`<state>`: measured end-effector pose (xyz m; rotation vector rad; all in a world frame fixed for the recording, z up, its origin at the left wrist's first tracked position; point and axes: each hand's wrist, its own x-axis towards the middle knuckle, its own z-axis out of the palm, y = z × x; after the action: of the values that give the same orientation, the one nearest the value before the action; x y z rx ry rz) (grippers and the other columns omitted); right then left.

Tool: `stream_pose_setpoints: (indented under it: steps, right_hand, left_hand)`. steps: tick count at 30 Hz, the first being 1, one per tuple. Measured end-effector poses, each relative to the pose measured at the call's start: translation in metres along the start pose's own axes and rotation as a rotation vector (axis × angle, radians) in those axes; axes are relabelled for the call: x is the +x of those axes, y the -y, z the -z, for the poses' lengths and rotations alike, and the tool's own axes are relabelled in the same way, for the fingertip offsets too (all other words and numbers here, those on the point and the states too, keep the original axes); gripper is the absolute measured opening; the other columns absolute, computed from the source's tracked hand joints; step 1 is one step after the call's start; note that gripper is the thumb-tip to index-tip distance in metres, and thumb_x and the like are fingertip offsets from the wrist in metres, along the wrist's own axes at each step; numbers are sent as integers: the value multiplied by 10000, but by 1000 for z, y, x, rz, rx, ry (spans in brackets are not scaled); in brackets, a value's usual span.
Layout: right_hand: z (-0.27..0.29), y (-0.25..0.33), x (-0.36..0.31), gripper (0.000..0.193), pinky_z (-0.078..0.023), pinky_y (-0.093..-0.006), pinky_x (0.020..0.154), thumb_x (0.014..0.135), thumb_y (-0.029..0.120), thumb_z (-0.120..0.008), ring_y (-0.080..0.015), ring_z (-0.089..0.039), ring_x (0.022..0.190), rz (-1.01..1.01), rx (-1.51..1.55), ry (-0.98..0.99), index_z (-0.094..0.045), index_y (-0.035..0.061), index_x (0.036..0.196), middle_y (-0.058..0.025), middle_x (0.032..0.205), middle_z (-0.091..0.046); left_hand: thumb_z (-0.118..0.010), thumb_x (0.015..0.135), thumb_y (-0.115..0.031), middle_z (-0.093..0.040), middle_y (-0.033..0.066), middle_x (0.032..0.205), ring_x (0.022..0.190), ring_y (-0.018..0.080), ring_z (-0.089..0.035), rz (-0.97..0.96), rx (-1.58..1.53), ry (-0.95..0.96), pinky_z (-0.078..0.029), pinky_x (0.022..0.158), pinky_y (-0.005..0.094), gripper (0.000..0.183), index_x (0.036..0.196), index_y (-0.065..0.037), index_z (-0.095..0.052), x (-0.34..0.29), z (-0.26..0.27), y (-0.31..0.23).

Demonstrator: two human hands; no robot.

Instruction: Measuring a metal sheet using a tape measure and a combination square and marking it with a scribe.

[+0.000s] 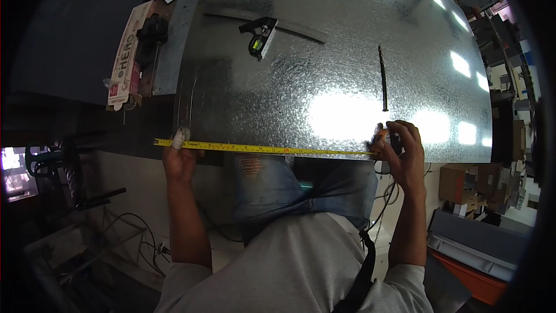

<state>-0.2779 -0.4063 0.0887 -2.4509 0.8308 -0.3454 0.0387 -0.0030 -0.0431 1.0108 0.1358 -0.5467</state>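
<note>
A yellow tape measure is drawn out along the near edge of a shiny galvanized metal sheet. My left hand pinches the blade close to its end, at the sheet's near left corner; a pale wrapping covers one fingertip. Over on the right, my right hand is closed around the tape's case, which its fingers partly hide. Farther up the sheet lies a combination square, its black head on a long steel rule. A thin dark rod-like tool rests lengthwise above my right hand.
Left of the sheet, a long printed cardboard box lies beside a black object. Cables hang below the sheet at right, near cardboard boxes and an orange bin. A metal frame stands at lower left.
</note>
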Motion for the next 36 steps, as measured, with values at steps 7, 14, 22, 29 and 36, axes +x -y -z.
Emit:
stream_pose_setpoints:
  steps: [7,14,22,29,36]
  right_hand:
    - [0,0,0,401,-541,-388,949,902,183,-766,-288,-654,1132,4,-10,-3,-660,-3,1241,-162,1273,-620]
    - [0,-1,1,404,-550,-381,937,902,177,-762,-283,-663,1113,28,-42,-9,-659,-1,1250,-162,1279,-619]
    - [1,2,1,408,-550,-380,920,902,193,-761,-283,-668,1104,26,-65,-6,-663,5,1250,-161,1279,-620]
    - [1,5,2,414,-545,-393,928,903,215,-761,-293,-666,1111,3,-13,4,-662,-1,1242,-166,1280,-622]
    - [1,3,1,411,-541,-395,934,906,216,-761,-297,-662,1121,10,29,1,-662,-1,1241,-170,1280,-622]
  left_hand:
    - [-656,1012,-209,-705,51,989,794,218,-707,13,-6,5,-601,615,418,212,1142,-42,-644,0,0,-1]
    - [-663,1005,-205,-697,46,978,807,215,-704,19,-11,0,-597,615,418,202,1149,-65,-644,1,2,0]
    - [-647,1010,-191,-697,60,1000,816,229,-708,3,-22,-16,-604,624,431,204,1157,-50,-635,-1,0,0]
    - [-634,1017,-206,-702,74,1000,797,243,-712,4,-15,-27,-603,625,437,219,1160,-41,-628,-1,0,-1]
    - [-639,1017,-219,-704,67,995,792,239,-712,2,-4,-35,-598,621,426,221,1153,-46,-629,-1,-1,-1]
